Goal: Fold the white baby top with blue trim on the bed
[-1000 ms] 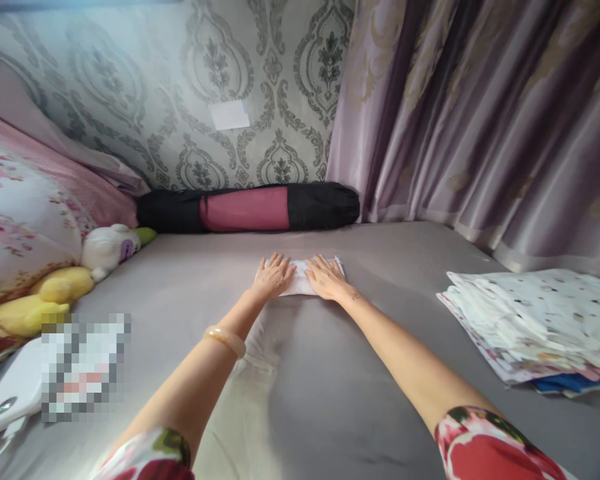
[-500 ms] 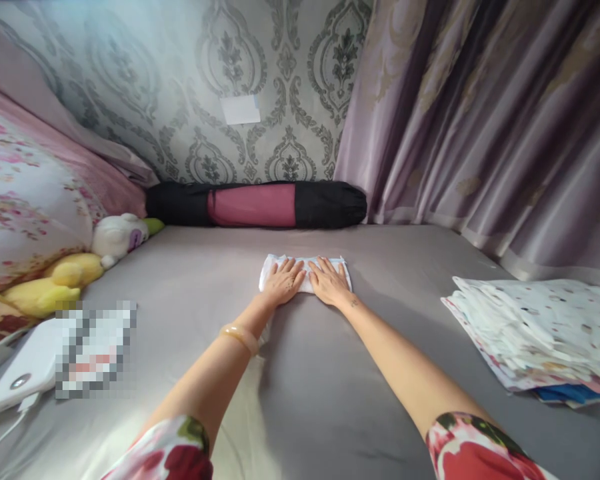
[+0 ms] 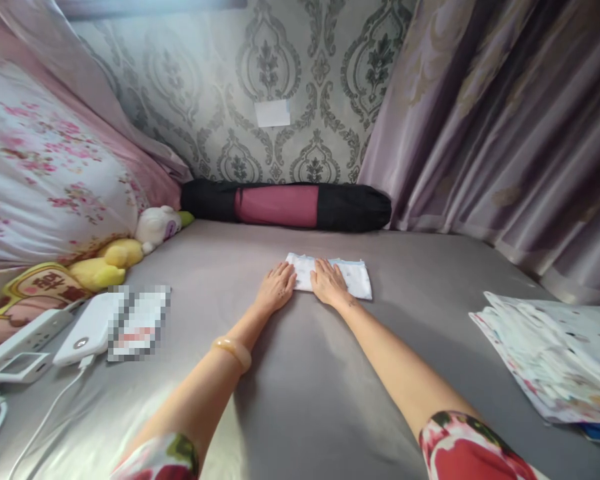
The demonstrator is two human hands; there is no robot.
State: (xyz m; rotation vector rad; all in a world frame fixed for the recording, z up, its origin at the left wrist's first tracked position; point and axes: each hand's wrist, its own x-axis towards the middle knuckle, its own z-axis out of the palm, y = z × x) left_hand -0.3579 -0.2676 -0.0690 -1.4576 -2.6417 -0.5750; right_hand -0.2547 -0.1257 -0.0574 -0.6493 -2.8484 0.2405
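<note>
A white folded cloth (image 3: 354, 275) with a light blue edge lies flat on the grey bed sheet (image 3: 300, 373) in front of me. My right hand (image 3: 329, 281) rests palm down on its middle, fingers stretched out. At the cloth's left end is my left hand (image 3: 277, 287), flat and open, its fingertips by the edge and the rest of it over the sheet. Neither hand grips anything. Part of the cloth is hidden beneath the right hand.
A stack of folded cloths (image 3: 555, 360) lies at the right. To the left are a white power bank (image 3: 91, 327) with a cable, a power strip (image 3: 27, 340), a blurred packet (image 3: 139, 323) and plush toys (image 3: 100, 267). A black and pink roll bag (image 3: 280, 205) lines the wall.
My left hand has slid left off the cloth to its left end, uncovering more of it. The right hand stays on the cloth. The camera view has turned a little left.
</note>
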